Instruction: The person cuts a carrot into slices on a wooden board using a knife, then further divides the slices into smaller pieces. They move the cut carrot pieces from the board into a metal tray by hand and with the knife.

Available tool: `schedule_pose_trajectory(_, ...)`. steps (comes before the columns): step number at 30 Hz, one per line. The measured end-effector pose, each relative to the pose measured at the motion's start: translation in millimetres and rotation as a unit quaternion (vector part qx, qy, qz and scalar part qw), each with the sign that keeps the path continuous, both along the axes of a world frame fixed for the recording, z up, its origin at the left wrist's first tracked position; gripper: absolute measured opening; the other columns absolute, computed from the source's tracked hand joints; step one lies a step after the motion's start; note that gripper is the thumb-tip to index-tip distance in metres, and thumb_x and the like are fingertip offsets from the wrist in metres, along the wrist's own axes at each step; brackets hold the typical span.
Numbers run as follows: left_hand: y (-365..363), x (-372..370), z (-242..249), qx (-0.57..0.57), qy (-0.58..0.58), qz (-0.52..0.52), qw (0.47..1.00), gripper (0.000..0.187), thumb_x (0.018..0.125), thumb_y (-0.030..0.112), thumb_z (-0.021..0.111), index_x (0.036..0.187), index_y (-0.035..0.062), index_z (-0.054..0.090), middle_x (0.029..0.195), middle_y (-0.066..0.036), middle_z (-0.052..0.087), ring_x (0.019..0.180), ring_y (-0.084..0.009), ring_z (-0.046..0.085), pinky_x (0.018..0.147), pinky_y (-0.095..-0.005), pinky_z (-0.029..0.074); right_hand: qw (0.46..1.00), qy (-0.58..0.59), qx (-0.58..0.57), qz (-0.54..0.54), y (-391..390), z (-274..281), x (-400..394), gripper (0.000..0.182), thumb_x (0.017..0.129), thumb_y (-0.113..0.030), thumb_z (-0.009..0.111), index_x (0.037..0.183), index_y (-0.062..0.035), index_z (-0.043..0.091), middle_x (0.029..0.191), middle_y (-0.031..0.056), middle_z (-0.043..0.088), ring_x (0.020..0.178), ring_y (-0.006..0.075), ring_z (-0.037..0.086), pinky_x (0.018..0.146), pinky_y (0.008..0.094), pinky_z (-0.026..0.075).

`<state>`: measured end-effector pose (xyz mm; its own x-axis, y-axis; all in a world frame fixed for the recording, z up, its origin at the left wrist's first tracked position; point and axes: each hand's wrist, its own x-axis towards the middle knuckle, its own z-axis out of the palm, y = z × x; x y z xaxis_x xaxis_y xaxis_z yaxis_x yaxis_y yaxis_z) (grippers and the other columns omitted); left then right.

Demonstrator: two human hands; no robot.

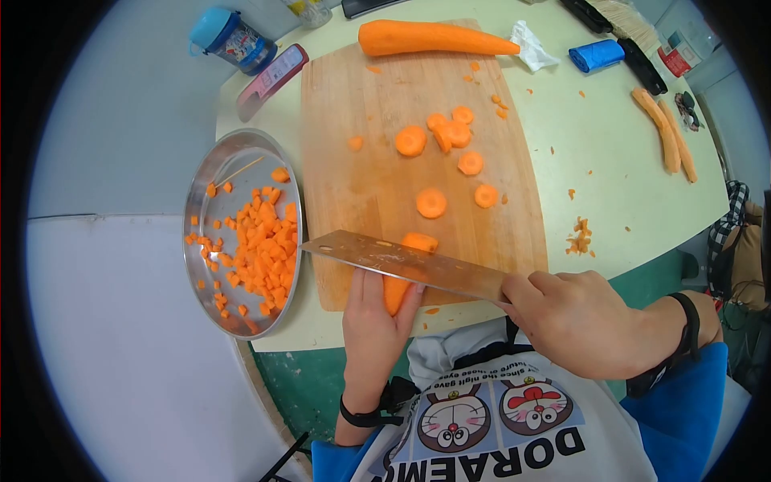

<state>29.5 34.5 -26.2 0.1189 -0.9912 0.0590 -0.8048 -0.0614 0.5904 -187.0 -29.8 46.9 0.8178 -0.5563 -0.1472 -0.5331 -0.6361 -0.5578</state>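
Note:
My left hand (376, 315) grips a carrot piece (393, 295) at the near edge of the wooden cutting board (361, 193). In my right hand (572, 320) is a kitchen knife (450, 275), its broad blade lying across the carrot. Past the blade, another bit of the carrot (420, 242) shows on the board. Several round carrot slices (431, 203) are scattered over the middle of the board. At the far edge lies a whole peeled carrot (434, 38).
Left of the board stands a round metal pan (189, 265) with diced carrot. A peeler-like pink-handled tool (273, 80) and a blue bottle (233, 42) are behind it. On the right lie thin carrots (665, 132), carrot scraps (580, 238), a blue roll (597, 55) and black-handled tools (642, 66).

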Motion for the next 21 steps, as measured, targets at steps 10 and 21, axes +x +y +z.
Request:
schedule_pose_trajectory(10, -0.3, 0.5, -0.8, -0.031, -0.002, -0.006, 1.000, 0.039, 0.077, 0.018, 0.067, 0.107, -0.0006, 0.052, 0.098, -0.018, 0.054, 0.087, -0.0365, 0.054, 0.070, -0.0388, 0.047, 1.000, 0.023, -0.005, -0.001, 2.6, 1.9, 1.7, 0.020, 0.065, 0.001, 0.057, 0.079, 0.0036, 0.043, 0.059, 0.0132, 0.052, 0.048, 0.0273, 0.059, 0.038, 0.0347, 0.046)
schedule_pose_trajectory(21, -3.2, -1.2, 2.3, -0.043, -0.027, -0.005, 0.999, 0.038, 0.076, 0.023, 0.069, 0.101, -0.0017, 0.053, 0.087, -0.015, 0.052, 0.077, -0.0346, 0.055, 0.062, -0.0385, 0.047, 0.999, 0.031, -0.006, -0.009, 3.5, 4.7, 1.9, 0.019, 0.065, 0.002, 0.057, 0.079, 0.0031, 0.043, 0.059, 0.0129, 0.052, 0.047, 0.0271, 0.058, 0.038, 0.0341, 0.046)
